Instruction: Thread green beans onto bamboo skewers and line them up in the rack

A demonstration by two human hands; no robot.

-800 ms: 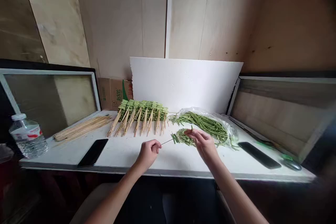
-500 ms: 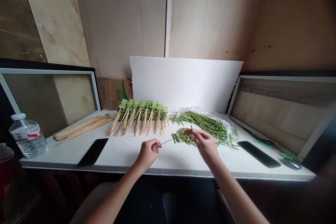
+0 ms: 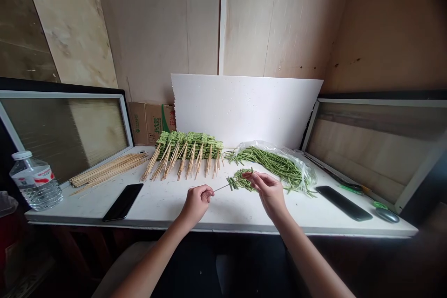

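Observation:
My left hand [image 3: 196, 202] is closed around one end of a thin skewer [image 3: 221, 188] that points right and slightly up. Several short green bean pieces [image 3: 232, 183] are threaded side by side on it. Between the thumb and fingers of my right hand [image 3: 267, 189] is a cut piece of green bean [image 3: 252, 170], at the skewer's far end; the skewer's tip is hidden there. Behind and below lies a heap of cut bean pieces [image 3: 243, 179] on the white table. Long whole green beans [image 3: 268, 160] spill from a clear plastic bag [image 3: 307, 167] farther back.
Finished bean skewers [image 3: 190, 144] are stacked at the back, sticks toward me. Left of them lie bare bamboo skewers [image 3: 110, 167], a black phone [image 3: 123, 202] and a water bottle [image 3: 36, 180]. A dark flat case [image 3: 344, 203] and a computer mouse [image 3: 387, 214] are at right.
My right hand has shifted slightly left along the skewer with the bean piece. My left hand holds its place, and the whole view has moved a little.

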